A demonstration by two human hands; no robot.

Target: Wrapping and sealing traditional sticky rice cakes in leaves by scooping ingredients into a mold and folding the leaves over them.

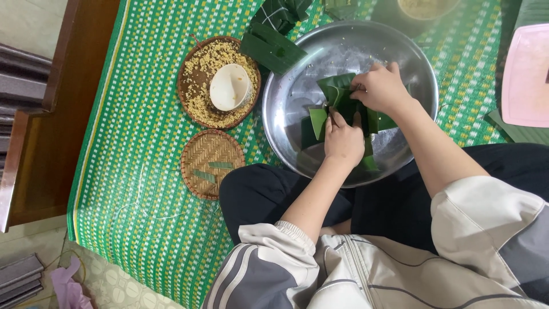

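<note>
Both on the leaf bundle (343,111) mid-basin (286,109): left hand (343,140) pressing flat on its near end, right hand (382,87) pinching the far fold.

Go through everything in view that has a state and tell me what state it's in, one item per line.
Green leaves: folded, pressed by both hands inside the metal basin.
Left hand: flat on the leaves.
Right hand: pinching a leaf fold.
White bowl: tipped on the grain-filled woven tray.
Small woven tray: holds leaf strips.
</note>
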